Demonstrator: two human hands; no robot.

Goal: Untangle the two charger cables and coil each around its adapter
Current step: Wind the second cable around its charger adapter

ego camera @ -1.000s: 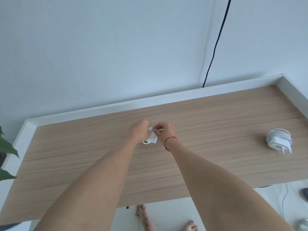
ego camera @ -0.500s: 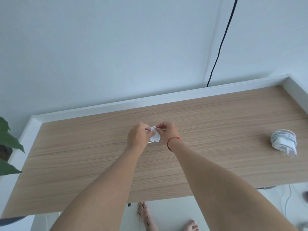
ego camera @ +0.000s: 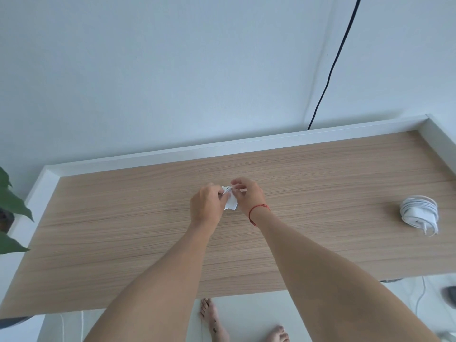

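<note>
Over the middle of the wooden desk [ego camera: 123,230] both hands meet around a small white adapter [ego camera: 232,204] with white cable wound on it. My left hand [ego camera: 207,206] grips the adapter from the left. My right hand [ego camera: 248,196], with a red string on its wrist, pinches the cable end at the adapter's top. Most of that adapter is hidden by fingers. A second white adapter [ego camera: 419,214] lies at the right of the desk, its cable coiled around it and the plug end resting beside it.
The desk has a raised white rim [ego camera: 172,151] at the back and both sides. A black cable [ego camera: 333,67] runs down the wall behind it. Green plant leaves [ego camera: 9,206] stand at the left edge. Bare feet and white cords are on the floor below.
My hands stay together on the adapter. The fingers have shifted slightly around the cable end. The camera view has drifted a little, so the desk sits further right.
</note>
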